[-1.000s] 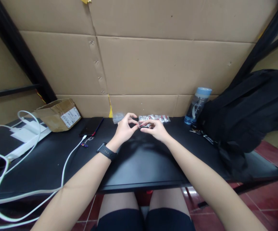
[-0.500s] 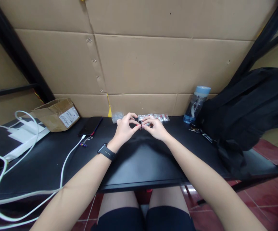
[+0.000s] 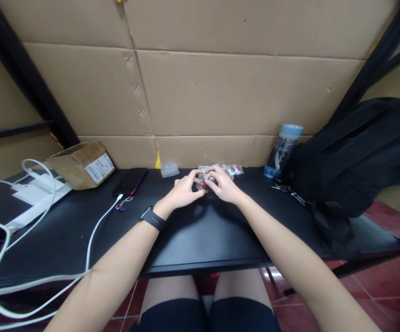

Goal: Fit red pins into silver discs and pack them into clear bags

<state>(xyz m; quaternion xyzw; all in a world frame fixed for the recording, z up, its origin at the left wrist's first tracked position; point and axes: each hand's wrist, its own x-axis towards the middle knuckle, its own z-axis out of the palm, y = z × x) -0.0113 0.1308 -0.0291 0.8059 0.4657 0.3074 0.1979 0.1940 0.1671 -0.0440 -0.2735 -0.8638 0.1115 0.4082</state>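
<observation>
**Two hands meet over a tiny red-tipped piece at the far side of the desk**

A wall of cardboard sheets point(image 3: 200, 92) closes off the back of the scene, and a black desk point(image 3: 200, 235) runs the full width beneath it. On the right, a black backpack point(image 3: 355, 161) slumps across the desk, touching a blue-capped water bottle point(image 3: 283, 152) that stands upright against the cardboard. On the left a white cable point(image 3: 92, 240) loops over the near edge, with an open cardboard box point(image 3: 82, 163) and a dark phone point(image 3: 131, 181) farther back.

In the middle, far from the seated person, the left hand point(image 3: 182, 193), a black watch point(image 3: 152, 218) on its wrist, and the right hand point(image 3: 224, 186) come together, fingertips touching. Between them is a small part with a red tip point(image 3: 203, 184); both hands seem to pinch it between thumb and forefinger, though it is too small to say which hand bears it. Just behind the fingers lies a clear bag of small red-and-white parts point(image 3: 226, 169), and a second small clear bag point(image 3: 169, 168) sits to its left.

To my eye this is the fitting or separating stage of fine handiwork on one piece. The next move calls for a steady pinch and small, careful finger motion, since the piece could easily slip.
</observation>
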